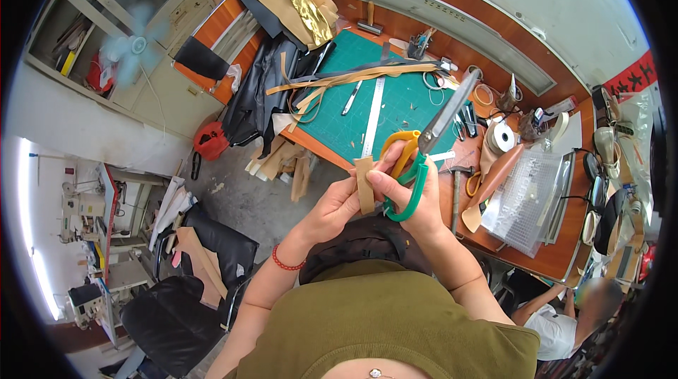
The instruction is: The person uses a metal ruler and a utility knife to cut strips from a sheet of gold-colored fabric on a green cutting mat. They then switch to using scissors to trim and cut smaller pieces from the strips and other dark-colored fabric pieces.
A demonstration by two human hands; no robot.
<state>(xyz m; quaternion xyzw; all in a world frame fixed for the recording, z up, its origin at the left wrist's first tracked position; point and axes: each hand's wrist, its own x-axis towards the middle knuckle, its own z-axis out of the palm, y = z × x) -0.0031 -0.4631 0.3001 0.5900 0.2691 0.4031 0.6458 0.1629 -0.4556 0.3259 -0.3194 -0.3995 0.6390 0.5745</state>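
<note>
My left hand (337, 204) pinches a short tan strip of leather-like material (364, 195) in front of my body. In my right hand (418, 211) is a pair of scissors with one green and one yellow handle (418, 192). Their long blades point up and to the right, over the edge of the cutting mat, and appear closed together. The thumb and fingertips of that same hand also touch the strip's right side, so both hands meet at it. Some right-hand fingers are hidden behind the handles.
A green cutting mat (346, 61) on the workbench carries a steel ruler (374, 114), a craft knife (352, 98) and tan and black strips (367, 75). Rightward lie a hammer (457, 199), a white spool (501, 137) and clear plastic sheets (526, 199). Another person (565, 322) sits at the lower right.
</note>
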